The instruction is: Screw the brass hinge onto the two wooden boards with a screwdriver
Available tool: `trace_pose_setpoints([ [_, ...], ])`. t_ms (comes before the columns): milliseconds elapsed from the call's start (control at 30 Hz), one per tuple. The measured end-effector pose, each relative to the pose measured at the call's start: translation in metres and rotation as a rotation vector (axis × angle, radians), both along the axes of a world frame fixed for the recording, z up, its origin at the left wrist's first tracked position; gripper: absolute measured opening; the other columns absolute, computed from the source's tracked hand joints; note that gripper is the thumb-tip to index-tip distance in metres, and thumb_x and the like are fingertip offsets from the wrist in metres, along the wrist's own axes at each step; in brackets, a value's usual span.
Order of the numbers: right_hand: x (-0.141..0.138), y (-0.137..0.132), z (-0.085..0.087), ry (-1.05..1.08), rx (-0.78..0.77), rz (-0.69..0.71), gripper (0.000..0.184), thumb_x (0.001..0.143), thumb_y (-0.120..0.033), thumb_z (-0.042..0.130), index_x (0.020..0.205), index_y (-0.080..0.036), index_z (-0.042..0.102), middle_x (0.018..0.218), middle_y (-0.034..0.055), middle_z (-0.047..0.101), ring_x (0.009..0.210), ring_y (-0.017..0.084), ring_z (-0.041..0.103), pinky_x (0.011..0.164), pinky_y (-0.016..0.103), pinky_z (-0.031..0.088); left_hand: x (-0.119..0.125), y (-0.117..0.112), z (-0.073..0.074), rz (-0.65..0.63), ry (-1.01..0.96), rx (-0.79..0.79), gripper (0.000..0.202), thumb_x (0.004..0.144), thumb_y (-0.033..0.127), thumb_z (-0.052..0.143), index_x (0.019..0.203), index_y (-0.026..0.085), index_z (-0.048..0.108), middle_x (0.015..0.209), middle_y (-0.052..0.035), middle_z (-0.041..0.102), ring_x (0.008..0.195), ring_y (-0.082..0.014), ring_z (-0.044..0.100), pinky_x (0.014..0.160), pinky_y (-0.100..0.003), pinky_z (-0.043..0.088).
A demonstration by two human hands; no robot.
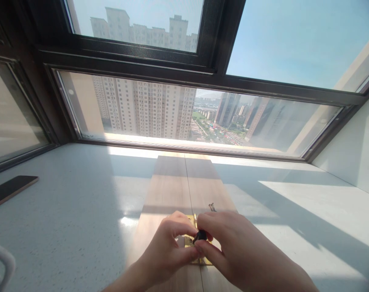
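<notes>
A brass hinge point(188, 240) lies across the seam between two pale wooden boards point(199, 178), partly hidden by my hands. Over it, my right hand point(233, 239) is closed with thumb and forefinger around the stubby black handle point(201, 235) of what looks like a screwdriver. My left hand point(167, 241) comes in from the other side, thumb and forefinger pinched at the screwdriver's lower end. Its tip and anything beneath it are hidden by the fingers. Several small screws point(212, 207) lie on the right board, just beyond my right knuckles.
The boards rest on a white speckled sill point(80, 211) in front of a dark-framed window point(178, 148). A dark flat object, perhaps a phone point(12, 188), lies at the left. A white curved tube point(4, 259) enters at the lower left corner.
</notes>
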State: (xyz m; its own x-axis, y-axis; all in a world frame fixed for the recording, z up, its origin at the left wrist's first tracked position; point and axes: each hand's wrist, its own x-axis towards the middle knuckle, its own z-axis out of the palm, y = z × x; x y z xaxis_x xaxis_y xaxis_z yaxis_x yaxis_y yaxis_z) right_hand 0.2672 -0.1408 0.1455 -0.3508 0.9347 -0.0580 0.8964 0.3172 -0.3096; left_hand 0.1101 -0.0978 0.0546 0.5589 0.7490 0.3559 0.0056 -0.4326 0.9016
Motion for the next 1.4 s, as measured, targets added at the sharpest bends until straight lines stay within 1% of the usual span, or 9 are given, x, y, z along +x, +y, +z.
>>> trace_pose_setpoints([
  [233,-0.008,0.002,-0.002,-0.076,0.116,-0.090,0.024,0.087,-0.037,0.049,0.068,-0.022,0.051,0.066,-0.0020,0.060,0.059,0.014,0.046,0.054,0.028,0.020,0.009,-0.011,-0.001,0.126,0.017,-0.024,0.005,0.071,0.015,0.072,0.072,0.020,0.070,0.079,-0.0010,0.068,0.082,-0.0181,0.058,0.076,-0.028,0.041],
  [433,-0.013,0.003,-0.006,-0.120,0.107,-0.126,0.026,0.086,-0.038,0.048,0.067,-0.022,0.052,0.063,-0.0007,0.060,0.055,0.014,0.043,0.050,0.028,0.017,0.014,-0.013,-0.011,0.274,-0.014,-0.033,0.014,0.072,0.014,0.063,0.062,0.016,0.053,0.067,0.0008,0.057,0.068,-0.0137,0.051,0.066,-0.025,0.038],
  [600,-0.016,0.002,-0.006,-0.064,0.051,-0.008,0.016,0.081,-0.023,0.051,0.066,-0.022,0.053,0.061,-0.0037,0.060,0.052,0.010,0.044,0.050,0.027,0.018,0.007,-0.008,-0.010,0.301,0.005,-0.131,0.008,0.067,0.010,0.062,0.065,0.016,0.057,0.067,0.0004,0.056,0.070,-0.0144,0.051,0.063,-0.024,0.039],
  [767,-0.017,0.004,-0.004,-0.100,0.114,-0.174,0.046,0.085,-0.058,0.046,0.059,-0.020,0.050,0.057,0.0003,0.058,0.051,0.012,0.041,0.050,0.028,0.016,0.011,-0.011,-0.013,0.306,0.012,-0.109,0.017,0.068,0.014,0.063,0.061,0.016,0.048,0.062,0.0022,0.050,0.062,-0.0116,0.047,0.057,-0.021,0.036],
  [867,-0.019,0.006,-0.005,-0.147,0.099,-0.182,0.047,0.087,-0.054,0.042,0.056,-0.020,0.048,0.054,0.0007,0.056,0.049,0.012,0.037,0.049,0.029,0.014,0.015,-0.013,-0.017,0.336,0.006,-0.025,0.025,0.067,0.015,0.065,0.057,0.017,0.042,0.061,0.0027,0.048,0.060,-0.0108,0.045,0.056,-0.022,0.034],
  [1000,-0.017,0.006,-0.007,-0.142,0.103,-0.145,0.033,0.087,-0.037,0.044,0.059,-0.021,0.051,0.058,-0.0006,0.058,0.051,0.013,0.039,0.050,0.029,0.015,0.011,-0.010,-0.008,0.237,0.013,0.054,0.010,0.071,0.016,0.064,0.071,0.017,0.055,0.075,-0.0003,0.059,0.072,-0.0145,0.052,0.067,-0.025,0.039],
  [1067,-0.014,0.006,-0.007,-0.131,0.089,-0.120,0.029,0.087,-0.035,0.044,0.063,-0.021,0.052,0.062,-0.0007,0.060,0.054,0.013,0.041,0.051,0.029,0.016,0.006,-0.007,0.002,0.074,0.044,0.071,0.011,0.073,0.014,0.064,0.083,0.018,0.060,0.086,-0.0016,0.062,0.082,-0.0163,0.054,0.076,-0.026,0.041],
  [1200,-0.008,0.005,-0.005,-0.133,0.052,-0.086,0.029,0.090,-0.035,0.043,0.066,-0.020,0.050,0.066,0.0006,0.060,0.056,0.014,0.043,0.052,0.029,0.020,-0.004,0.001,0.017,-0.193,0.085,0.079,0.012,0.087,0.016,0.053,0.076,0.016,0.060,0.081,-0.0018,0.062,0.080,-0.0149,0.054,0.077,-0.026,0.040],
  [1400,-0.002,0.002,0.002,0.047,-0.009,0.044,0.008,0.086,-0.026,0.051,0.085,-0.025,0.059,0.080,-0.0029,0.063,0.071,0.014,0.052,0.061,0.027,0.028,-0.004,0.002,0.009,-0.102,0.030,0.031,0.004,0.081,0.018,0.065,0.078,0.016,0.064,0.085,-0.0018,0.067,0.082,-0.0154,0.056,0.077,-0.026,0.039],
])
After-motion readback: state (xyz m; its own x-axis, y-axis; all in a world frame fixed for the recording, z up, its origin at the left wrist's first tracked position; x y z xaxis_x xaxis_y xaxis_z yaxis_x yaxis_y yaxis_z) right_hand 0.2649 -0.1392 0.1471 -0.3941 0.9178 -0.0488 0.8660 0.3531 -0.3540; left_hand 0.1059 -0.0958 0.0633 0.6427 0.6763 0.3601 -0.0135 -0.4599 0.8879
